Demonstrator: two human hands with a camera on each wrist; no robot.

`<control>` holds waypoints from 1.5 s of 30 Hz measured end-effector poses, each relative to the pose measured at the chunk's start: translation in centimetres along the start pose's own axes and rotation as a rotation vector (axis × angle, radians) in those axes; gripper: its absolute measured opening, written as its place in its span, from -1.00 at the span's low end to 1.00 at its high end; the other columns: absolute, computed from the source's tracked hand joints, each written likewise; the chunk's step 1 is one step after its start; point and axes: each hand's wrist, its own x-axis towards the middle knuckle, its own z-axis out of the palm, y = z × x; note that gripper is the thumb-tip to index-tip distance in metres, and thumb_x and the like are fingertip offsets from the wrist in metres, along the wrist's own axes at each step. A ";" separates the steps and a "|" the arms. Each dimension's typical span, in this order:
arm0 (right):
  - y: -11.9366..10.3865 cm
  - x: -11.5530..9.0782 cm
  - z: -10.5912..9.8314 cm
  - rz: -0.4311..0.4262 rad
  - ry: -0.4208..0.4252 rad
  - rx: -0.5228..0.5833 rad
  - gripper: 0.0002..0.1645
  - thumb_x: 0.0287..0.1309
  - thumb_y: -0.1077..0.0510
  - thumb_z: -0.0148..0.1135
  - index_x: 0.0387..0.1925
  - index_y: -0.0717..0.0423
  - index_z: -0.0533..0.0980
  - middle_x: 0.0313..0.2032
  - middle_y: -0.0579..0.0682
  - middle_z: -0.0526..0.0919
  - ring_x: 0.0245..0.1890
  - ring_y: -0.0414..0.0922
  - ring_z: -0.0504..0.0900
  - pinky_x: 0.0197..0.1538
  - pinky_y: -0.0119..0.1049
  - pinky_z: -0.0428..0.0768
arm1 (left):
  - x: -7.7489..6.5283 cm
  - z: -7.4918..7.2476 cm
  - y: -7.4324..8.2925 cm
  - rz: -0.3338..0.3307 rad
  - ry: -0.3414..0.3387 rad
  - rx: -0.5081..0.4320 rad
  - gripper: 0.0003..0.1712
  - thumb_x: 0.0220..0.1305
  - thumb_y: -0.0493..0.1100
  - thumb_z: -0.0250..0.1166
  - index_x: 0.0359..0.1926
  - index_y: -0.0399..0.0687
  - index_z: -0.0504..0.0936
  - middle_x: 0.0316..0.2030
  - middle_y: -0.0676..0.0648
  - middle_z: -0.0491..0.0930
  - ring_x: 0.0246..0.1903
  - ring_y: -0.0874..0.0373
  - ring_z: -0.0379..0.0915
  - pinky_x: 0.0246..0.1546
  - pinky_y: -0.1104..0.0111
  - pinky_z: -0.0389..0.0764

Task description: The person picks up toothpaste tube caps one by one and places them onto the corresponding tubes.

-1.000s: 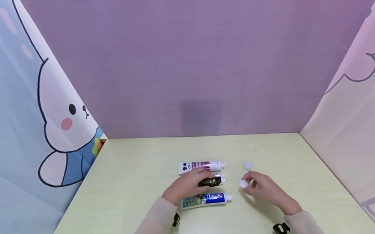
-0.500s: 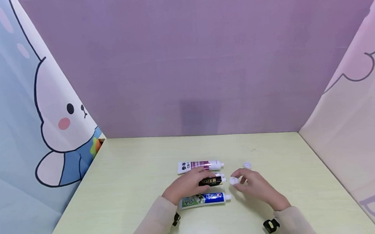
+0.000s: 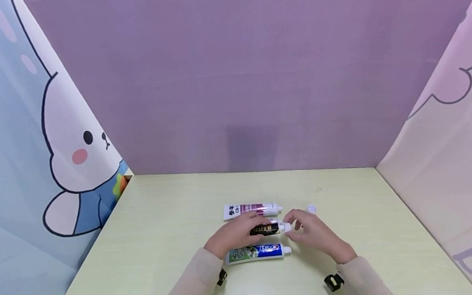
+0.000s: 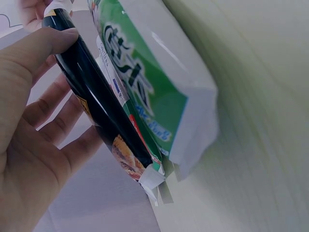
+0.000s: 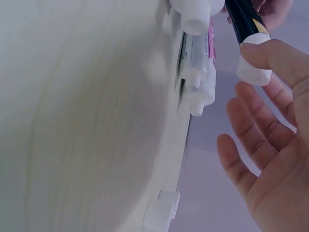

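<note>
My left hand (image 3: 235, 234) holds a black toothpaste tube (image 3: 265, 229) by its sides, thumb across it near the shoulder in the left wrist view. At that tube's mouth, my right hand (image 3: 320, 235) pinches a white cap (image 5: 254, 72) between thumb and fingers, the cap meeting the tube end. A green and blue toothpaste tube (image 3: 259, 252) lies uncapped in front of the black one. Behind it lies a white and pink toothpaste tube (image 3: 252, 209), its bare nozzle pointing right. Another tube (image 5: 195, 55) is mostly hidden under the left hand in the head view.
Loose white caps (image 5: 159, 216) rest on the pale table (image 3: 173, 197), beyond my right hand. A purple cloth (image 3: 231, 74) stands along the table's back edge. Printed cloths hang at the left (image 3: 12, 181) and right (image 3: 454, 159).
My right hand has moved left with the white cap, from apart on the right up to the black tube's mouth. My left hand keeps its grip in the same place.
</note>
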 end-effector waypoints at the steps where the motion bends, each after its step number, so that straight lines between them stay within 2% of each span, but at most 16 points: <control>1: 0.0 0.0 0.1 -0.011 0.005 0.000 -0.66 0.10 0.19 0.48 -0.11 -0.07 0.54 -0.16 -0.20 0.61 -0.27 -0.18 0.56 -0.23 -0.30 0.62 | 0.0 0.0 0.0 0.000 0.000 0.002 -0.50 0.38 -0.04 0.33 0.31 0.15 0.54 0.12 0.05 0.54 0.07 0.22 0.46 0.15 0.33 0.51; 13: 0.4 0.1 1.1 -0.063 0.063 -0.001 -0.61 0.03 0.27 0.51 -0.13 -0.04 0.53 -0.17 -0.21 0.62 -0.24 -0.14 0.61 -0.12 -0.19 0.65 | 0.1 0.5 -0.2 0.007 0.008 0.026 -0.50 0.37 -0.04 0.33 0.30 0.14 0.55 0.11 0.04 0.55 0.05 0.21 0.47 0.13 0.32 0.52; 19: 0.4 0.2 1.1 -0.056 0.074 -0.001 -0.63 0.05 0.24 0.51 -0.12 -0.06 0.56 -0.15 -0.19 0.64 -0.25 -0.16 0.61 -0.14 -0.26 0.63 | 0.2 0.4 -0.1 0.004 0.008 0.034 -0.50 0.36 -0.04 0.34 0.29 0.10 0.56 0.10 0.04 0.56 0.05 0.21 0.47 0.12 0.33 0.53; 23: 0.3 0.2 1.1 -0.031 0.050 0.048 -0.68 0.11 0.19 0.48 -0.11 -0.07 0.58 -0.18 -0.19 0.65 -0.30 -0.20 0.61 -0.19 -0.29 0.64 | 0.2 0.1 0.0 -0.001 0.003 0.039 -0.50 0.35 -0.04 0.34 0.29 0.10 0.55 0.10 0.04 0.56 0.05 0.21 0.47 0.13 0.33 0.52; 28: 0.3 0.1 1.0 -0.015 0.017 0.093 -0.80 0.25 0.09 0.37 -0.09 -0.03 0.62 -0.32 -0.20 0.65 -0.36 -0.23 0.59 -0.24 -0.34 0.63 | 0.1 0.1 0.1 -0.007 -0.005 0.046 -0.49 0.36 -0.05 0.33 0.31 0.11 0.54 0.13 0.02 0.55 0.09 0.18 0.46 0.16 0.30 0.51; 32: 0.3 0.1 1.0 0.002 -0.006 0.100 -0.80 0.36 0.02 0.27 -0.09 -0.01 0.63 -0.36 -0.08 0.68 -0.38 -0.22 0.59 -0.25 -0.34 0.63 | 0.0 0.1 0.1 0.003 0.002 0.052 -0.49 0.36 -0.04 0.33 0.31 0.11 0.54 0.13 0.02 0.55 0.10 0.18 0.46 0.16 0.29 0.51; 36: 0.2 0.1 1.1 0.014 -0.017 0.093 -0.74 0.42 0.01 0.19 -0.03 0.03 0.64 -0.35 -0.02 0.70 -0.39 -0.21 0.61 -0.28 -0.33 0.64 | 0.0 0.0 0.0 -0.004 -0.003 0.049 -0.49 0.36 -0.03 0.33 0.31 0.12 0.53 0.14 0.02 0.54 0.10 0.17 0.46 0.16 0.29 0.51; 39: 0.2 0.1 1.2 0.012 -0.015 0.088 -0.64 0.43 0.00 0.17 0.09 0.12 0.61 -0.30 -0.02 0.71 -0.35 -0.18 0.63 -0.26 -0.32 0.64 | 0.0 0.0 -0.1 -0.005 -0.006 0.049 -0.48 0.36 -0.04 0.33 0.32 0.11 0.53 0.15 0.02 0.54 0.11 0.17 0.45 0.17 0.29 0.50; 42: 0.2 0.0 1.2 0.026 -0.008 0.111 -0.50 0.37 -0.03 0.26 0.20 0.19 0.52 -0.16 -0.01 0.69 -0.26 -0.12 0.64 -0.20 -0.29 0.65 | 0.1 0.0 -0.1 -0.004 -0.008 0.050 -0.48 0.36 -0.04 0.33 0.32 0.11 0.53 0.16 0.03 0.54 0.13 0.18 0.45 0.18 0.29 0.49; 45: 0.2 0.0 1.2 0.033 0.004 0.139 -0.42 0.26 -0.02 0.38 0.20 0.18 0.47 -0.01 -0.01 0.63 -0.18 -0.10 0.63 -0.12 -0.23 0.65 | 0.1 0.0 -0.2 -0.010 -0.014 0.051 -0.48 0.37 -0.04 0.32 0.32 0.13 0.52 0.17 0.03 0.53 0.15 0.17 0.44 0.20 0.29 0.48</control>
